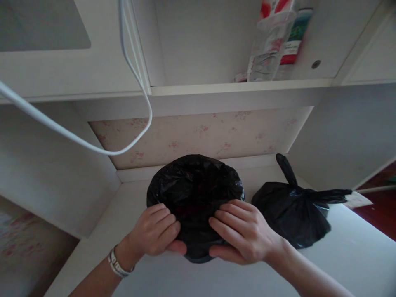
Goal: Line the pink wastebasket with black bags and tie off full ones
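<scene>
A black plastic bag (196,173) lines a round bin, its mouth open toward me and its edge folded over the rim. The bin itself is almost wholly covered by the bag. My left hand (157,229) grips the near left part of the rim, fingers curled inside and thumb outside. On the near right, my right hand (236,231) pinches the bag edge the same way. The bin's inside is too dark to make out. To the right of my right hand sits a second black bag (292,212), full and knotted at the top.
The bin and knotted bag stand on a white surface (349,255) inside a white desk-like unit. A white cable (93,146) hangs in a loop at upper left. Clear plastic bottles (267,53) stand on the shelf (198,88) above. Floral wallpaper (192,138) shows behind.
</scene>
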### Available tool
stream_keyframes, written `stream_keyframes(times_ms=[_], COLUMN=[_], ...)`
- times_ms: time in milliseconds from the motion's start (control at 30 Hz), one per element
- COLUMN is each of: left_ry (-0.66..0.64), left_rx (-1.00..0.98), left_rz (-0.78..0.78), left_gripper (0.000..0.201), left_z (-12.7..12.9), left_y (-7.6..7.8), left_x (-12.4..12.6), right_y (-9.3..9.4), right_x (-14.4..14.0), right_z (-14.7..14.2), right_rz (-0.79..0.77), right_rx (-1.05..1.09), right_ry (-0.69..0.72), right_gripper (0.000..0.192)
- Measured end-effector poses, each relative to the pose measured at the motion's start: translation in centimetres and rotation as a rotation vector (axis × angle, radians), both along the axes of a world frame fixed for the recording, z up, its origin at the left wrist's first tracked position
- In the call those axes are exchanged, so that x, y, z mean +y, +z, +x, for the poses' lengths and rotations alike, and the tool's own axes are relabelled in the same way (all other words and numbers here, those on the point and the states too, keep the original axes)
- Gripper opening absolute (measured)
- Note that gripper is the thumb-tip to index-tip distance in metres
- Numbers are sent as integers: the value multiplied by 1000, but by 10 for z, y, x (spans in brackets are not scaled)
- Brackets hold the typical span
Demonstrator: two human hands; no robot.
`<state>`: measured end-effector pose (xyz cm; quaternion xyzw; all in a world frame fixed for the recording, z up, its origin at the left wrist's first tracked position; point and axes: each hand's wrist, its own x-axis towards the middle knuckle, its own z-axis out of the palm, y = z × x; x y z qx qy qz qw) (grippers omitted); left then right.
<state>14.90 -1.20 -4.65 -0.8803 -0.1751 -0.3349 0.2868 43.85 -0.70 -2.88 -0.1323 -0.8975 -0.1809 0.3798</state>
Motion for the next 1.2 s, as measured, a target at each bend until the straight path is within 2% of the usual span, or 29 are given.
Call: stream_keyframes(times_ms=[100,200,333,367,467,600,767,867,1033,1133,1200], left_ry=[-16,76,221,260,322,258,68,-12,-78,-79,-74], left_rx=[-10,-58,-158,-176,-209,-205,-305,-359,-341,-343,-406], left_rz=[-44,-68,-149,-139,-106,-74,-197,-216,-184,-231,-335], left_gripper=[40,29,25,30,26,24,20,21,24,24,22], left_z=[-26,-25,22,36,62,54,21,9,3,-2,-8], left_y=[3,7,12,11,3,-10,-12,-12,-13,-8,2], left_x=[3,-11,-43,-48,-52,-41,-30,-25,-18,-21,-23], right_y=[5,5,-3,-6,-12,-9,0,-6,-25,-23,-12], right_x=[2,8,13,12,7,-1,0,4,8,7,7], right_z=[13,19,5,0,-17,-19,2,6,4,11,17], right_rz=[-12,-12,10,20,34,17,-30,-27,39,-65,-188], right_rx=[7,-15,-37,-44,-56,-27,33,42,64,105,190], right_ry=[2,31,39,40,36,55,80,93,132,180,211], right_gripper=[39,38,32,30,26,26,39,41,50,45,37])
